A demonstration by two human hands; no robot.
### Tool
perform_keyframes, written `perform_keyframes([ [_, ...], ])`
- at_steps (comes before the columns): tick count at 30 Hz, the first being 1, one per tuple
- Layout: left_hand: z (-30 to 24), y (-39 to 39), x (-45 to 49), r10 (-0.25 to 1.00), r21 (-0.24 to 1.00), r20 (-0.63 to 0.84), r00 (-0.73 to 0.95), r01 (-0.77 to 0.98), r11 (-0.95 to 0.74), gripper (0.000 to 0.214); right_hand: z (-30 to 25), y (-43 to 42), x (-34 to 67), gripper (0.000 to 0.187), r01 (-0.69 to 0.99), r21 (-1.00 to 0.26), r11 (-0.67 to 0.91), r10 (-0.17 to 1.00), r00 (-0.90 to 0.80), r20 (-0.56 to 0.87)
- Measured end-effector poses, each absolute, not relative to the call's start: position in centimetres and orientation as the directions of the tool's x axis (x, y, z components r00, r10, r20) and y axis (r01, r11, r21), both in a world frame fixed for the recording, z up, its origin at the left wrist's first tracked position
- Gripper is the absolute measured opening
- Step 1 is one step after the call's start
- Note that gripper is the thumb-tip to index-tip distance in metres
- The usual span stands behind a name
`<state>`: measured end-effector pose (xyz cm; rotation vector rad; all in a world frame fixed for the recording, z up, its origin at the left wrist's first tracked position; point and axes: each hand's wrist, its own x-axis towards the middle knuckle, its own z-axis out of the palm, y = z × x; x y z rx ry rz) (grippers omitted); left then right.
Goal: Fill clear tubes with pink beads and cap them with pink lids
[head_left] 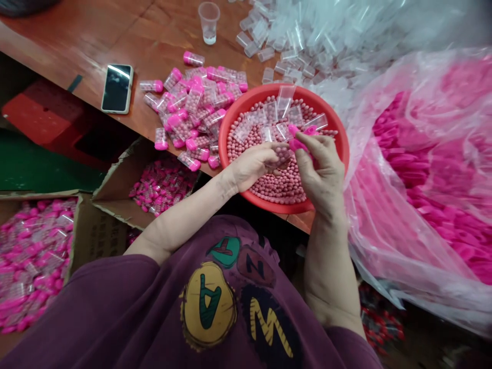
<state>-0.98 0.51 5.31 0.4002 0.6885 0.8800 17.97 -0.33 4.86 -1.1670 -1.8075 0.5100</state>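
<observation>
Both hands work over a red bowl (342,141) full of small pink beads (280,187), with several clear plastic tubes (285,98) stuck in them. My left hand (253,163) is closed round a clear tube filled with beads, mostly hidden by its fingers. My right hand (321,166) pinches a pink cap (298,143) right against the end of that tube. A heap of filled tubes with pink caps (196,110) lies on the table just left of the bowl.
A phone (117,87) and a clear plastic cup (209,21) lie on the wooden table (115,31). Empty clear tubes (292,46) pile at the back. A plastic bag of pink caps (423,169) fills the right. Cardboard boxes (96,230) of finished tubes sit lower left.
</observation>
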Motion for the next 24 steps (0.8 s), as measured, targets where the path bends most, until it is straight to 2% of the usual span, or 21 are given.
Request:
perform_keyframes([
  [4,5.4,0.3,-0.8,0.813,0.557,-0.373,0.447,-0.593,0.582,0.025,4.2,-0.1,18.3,0.042,0.566,-0.662,0.491,0.859,-0.185,0.478],
  [10,4.7,0.4,-0.7,0.821,0.559,-0.340,0.459,-0.604,0.569,0.012,4.3,-0.9,18.6,0.037,0.674,-0.545,0.500,0.836,-0.211,0.507],
  [14,4.1,0.4,-0.7,0.831,0.597,-0.313,0.459,-0.586,0.548,0.006,5.1,-1.7,17.9,0.030,0.619,-0.586,0.523,0.829,-0.211,0.518],
  [19,3.3,0.3,-1.0,0.847,0.688,-0.274,0.456,-0.522,0.503,0.017,5.7,-1.6,17.7,0.027,0.607,-0.610,0.510,0.812,-0.106,0.573],
  [24,2.7,0.2,-0.8,0.862,0.731,-0.224,0.455,-0.507,0.457,0.016,5.4,-1.6,17.8,0.023,0.606,-0.648,0.460,0.846,-0.077,0.528],
])
